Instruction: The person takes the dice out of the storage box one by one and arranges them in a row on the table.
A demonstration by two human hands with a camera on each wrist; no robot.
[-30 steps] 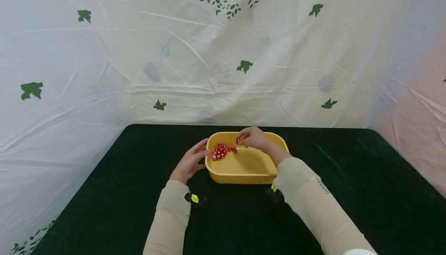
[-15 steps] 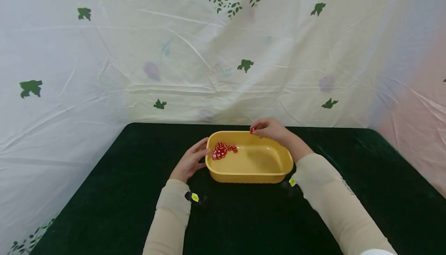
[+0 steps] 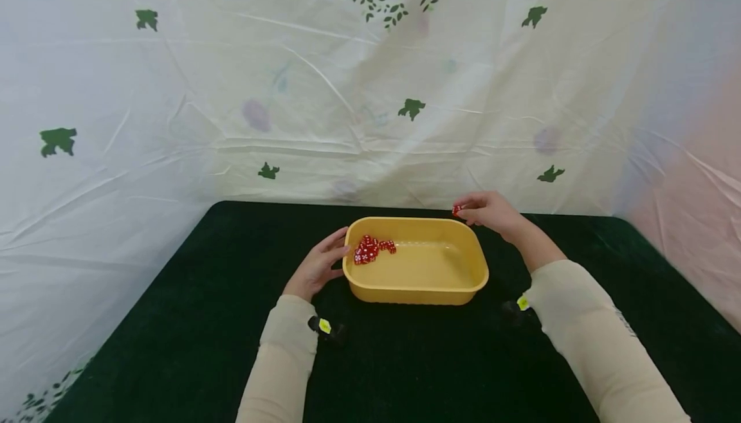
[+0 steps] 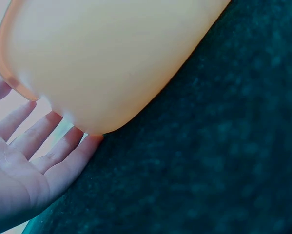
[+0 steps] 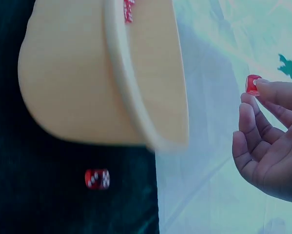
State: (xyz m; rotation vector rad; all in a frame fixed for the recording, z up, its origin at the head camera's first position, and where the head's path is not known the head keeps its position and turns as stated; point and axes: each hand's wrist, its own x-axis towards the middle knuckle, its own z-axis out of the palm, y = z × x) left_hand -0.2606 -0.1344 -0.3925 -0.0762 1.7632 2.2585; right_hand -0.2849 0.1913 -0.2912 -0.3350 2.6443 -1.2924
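Note:
A yellow tub (image 3: 415,296) stands on the dark green cloth, with several red dice (image 3: 366,251) grouped at the left of its floor. My left hand (image 3: 315,269) rests its extended fingertips against the tub's left end; the left wrist view shows those fingers (image 4: 70,161) spread along the wall. Beyond the tub's back right corner, my right hand (image 3: 492,214) pinches one red die (image 5: 252,85) between thumb and forefinger, above the cloth. Another red die (image 5: 97,179) lies on the cloth outside the tub in the right wrist view; I cannot make it out in the head view.
Dark green cloth (image 3: 173,320) covers the table around the tub. A pale curtain (image 3: 347,89) with green bird and leaf prints hangs behind the table's far edge and along both sides.
My right hand has moved from inside the tub, over its back rim and rightward past the corner, carrying the pinched die. My left hand has stayed at the tub's left end.

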